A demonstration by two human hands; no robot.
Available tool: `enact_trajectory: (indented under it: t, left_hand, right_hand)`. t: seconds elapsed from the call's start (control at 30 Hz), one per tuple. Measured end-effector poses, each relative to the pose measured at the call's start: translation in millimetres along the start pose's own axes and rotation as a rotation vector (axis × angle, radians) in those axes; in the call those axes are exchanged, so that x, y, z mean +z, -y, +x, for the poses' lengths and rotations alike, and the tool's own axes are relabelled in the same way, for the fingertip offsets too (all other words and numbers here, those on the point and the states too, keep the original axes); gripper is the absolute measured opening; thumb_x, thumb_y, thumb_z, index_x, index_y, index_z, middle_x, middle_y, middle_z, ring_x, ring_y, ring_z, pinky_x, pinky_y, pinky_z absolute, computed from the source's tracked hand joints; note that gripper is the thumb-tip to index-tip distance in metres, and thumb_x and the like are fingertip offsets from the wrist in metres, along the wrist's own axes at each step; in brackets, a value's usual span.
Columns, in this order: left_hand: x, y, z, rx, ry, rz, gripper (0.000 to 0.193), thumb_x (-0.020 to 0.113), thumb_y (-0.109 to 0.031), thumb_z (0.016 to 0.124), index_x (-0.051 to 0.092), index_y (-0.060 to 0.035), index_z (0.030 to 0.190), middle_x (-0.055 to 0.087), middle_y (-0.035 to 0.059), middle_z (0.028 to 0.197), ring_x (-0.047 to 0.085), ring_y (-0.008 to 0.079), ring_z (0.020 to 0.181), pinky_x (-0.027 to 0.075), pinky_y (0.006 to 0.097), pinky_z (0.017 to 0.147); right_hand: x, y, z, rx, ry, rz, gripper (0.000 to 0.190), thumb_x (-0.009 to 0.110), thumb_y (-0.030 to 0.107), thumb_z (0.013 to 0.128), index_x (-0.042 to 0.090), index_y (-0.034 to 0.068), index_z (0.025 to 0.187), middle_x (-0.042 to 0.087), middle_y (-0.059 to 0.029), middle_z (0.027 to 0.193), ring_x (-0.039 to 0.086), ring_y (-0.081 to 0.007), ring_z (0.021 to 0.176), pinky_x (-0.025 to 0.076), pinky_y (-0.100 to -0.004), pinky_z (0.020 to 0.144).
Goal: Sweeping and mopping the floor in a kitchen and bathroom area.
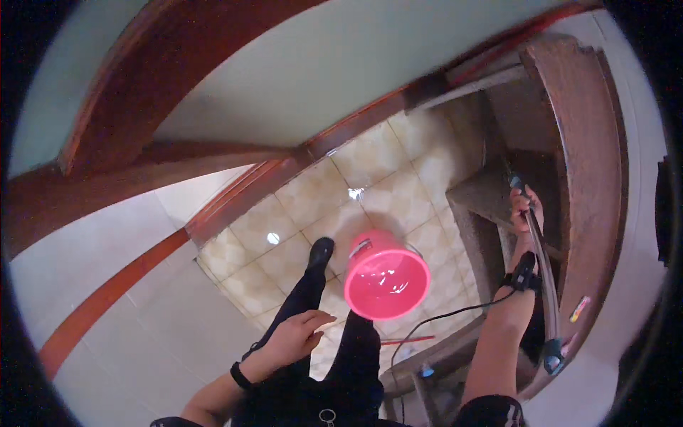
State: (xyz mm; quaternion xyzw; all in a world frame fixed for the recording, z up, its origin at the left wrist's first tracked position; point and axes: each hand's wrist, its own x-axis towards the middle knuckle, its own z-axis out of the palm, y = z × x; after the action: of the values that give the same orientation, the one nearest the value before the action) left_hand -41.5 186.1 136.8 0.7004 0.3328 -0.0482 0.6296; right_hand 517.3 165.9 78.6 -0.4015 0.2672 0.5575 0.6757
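My right hand (525, 208), out at the right, is closed around a silver pole (543, 277) with teal fittings, one of them at its near end. The pole slants past my forearm, and its far end fades into the dark beneath the woodwork. My left hand (301, 336) hangs in front of my legs, holding nothing, with the thumb apart from the fingers. A pink plastic bucket (358, 256) stands on the floor just ahead of my legs. Glints show inside it; whether it holds water I cannot tell.
Glossy beige tiles (341, 176) cover the floor. A brown wooden ledge (589, 160) runs along the right, bearing a small colourful packet (580, 309). A black cable (427, 320) hangs from my right wrist strap. A thin red stick (408, 340) lies low, near a blue object (427, 370).
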Motion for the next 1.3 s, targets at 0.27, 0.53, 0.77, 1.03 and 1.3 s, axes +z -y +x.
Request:
enact_trajectory:
  t: [0.27,0.53,0.77,1.03,1.3]
  left_hand:
    - [14.1,-5.1,-11.9,-0.138,0.039,0.026,0.035,0.057,-0.008,0.078,0.053,-0.0097,0.112,0.058,0.0118,0.104,0.055,0.031,0.096,0.048,0.0375,0.079]
    - [21.3,1.9,-7.7,-0.151,0.067,0.103,0.032,0.057,-0.01,0.078,0.053,-0.0085,0.111,0.058,0.0124,0.103,0.056,0.0311,0.093,0.047,0.0374,0.079]
    - [35.1,31.4,-9.8,-0.158,0.023,0.197,0.033,0.057,-0.012,0.078,0.053,-0.0086,0.111,0.059,0.0121,0.101,0.057,0.0308,0.093,0.047,0.0381,0.078]
    - [35.6,19.0,-9.4,-0.177,0.064,0.181,0.033,0.056,-0.012,0.079,0.053,-0.0073,0.111,0.059,0.0136,0.102,0.056,0.0309,0.093,0.047,0.0382,0.079]
    - [18.5,-4.9,-20.0,-0.055,-0.012,0.148,0.032,0.055,-0.009,0.078,0.054,-0.0064,0.109,0.059,0.0141,0.096,0.057,0.0302,0.091,0.047,0.0379,0.077]
  right_hand:
    - [-72.3,-84.0,-100.0,0.061,-0.239,-0.415,0.021,0.056,0.027,0.082,0.046,0.009,0.083,0.047,0.0021,0.06,0.04,-0.005,0.034,0.03,-0.019,0.026]
    - [-105.1,-148.0,-213.5,0.057,-0.121,-0.297,0.051,0.048,0.018,0.086,0.031,0.026,0.134,0.044,-0.0062,0.075,0.039,-0.0069,0.042,0.032,-0.019,0.028]
    - [-134.7,-138.4,-139.6,0.026,-0.106,0.026,0.017,0.051,0.019,0.086,0.047,0.01,0.1,0.048,-0.0022,0.063,0.035,-0.0054,0.034,0.029,-0.0176,0.027]
    - [-136.6,-191.9,-242.3,0.206,-0.156,-0.288,0.061,0.052,0.013,0.084,0.026,0.032,0.135,0.046,-0.0071,0.074,0.04,-0.0078,0.041,0.03,-0.0191,0.03]
    - [-83.0,-198.7,-288.0,0.273,-0.15,-0.087,0.052,0.048,0.008,0.084,0.034,0.025,0.131,0.046,-0.01,0.077,0.038,-0.0086,0.043,0.029,-0.0177,0.031]
